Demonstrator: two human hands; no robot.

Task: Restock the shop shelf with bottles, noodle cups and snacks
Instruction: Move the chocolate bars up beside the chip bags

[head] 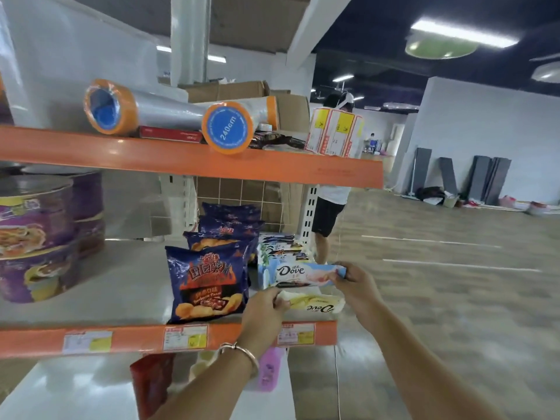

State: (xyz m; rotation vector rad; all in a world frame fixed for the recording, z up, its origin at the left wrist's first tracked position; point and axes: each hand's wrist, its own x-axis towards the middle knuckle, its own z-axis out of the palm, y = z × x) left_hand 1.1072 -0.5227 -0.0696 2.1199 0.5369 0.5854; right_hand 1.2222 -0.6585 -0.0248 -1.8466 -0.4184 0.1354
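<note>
Pale-blue Dove box (303, 272) lies long axis left-right at the right end of the shelf (121, 334), its right tip pinched by fingers of the right hand (357, 283). Left hand (263, 304) fingers pinch the left end of the yellow Dove pack (315, 304) just in front, beside the chip bag (206, 286).

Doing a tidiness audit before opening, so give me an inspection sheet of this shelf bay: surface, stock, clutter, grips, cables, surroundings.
surface: middle shelf, white board, orange front lip with price labels.
job's things: chip bags in a row; purple noodle cups stacked at left; Dove packs at right end.
clutter: film rolls, label rolls, cardboard boxes on the upper shelf.
grips: left hand holds yellow Dove pack; right hand pinches pink Dove pack's end.
cables: thin white cord hanging by the shelf's right end.
surroundings: person behind shelf; grey panels leaning on wall.
</note>
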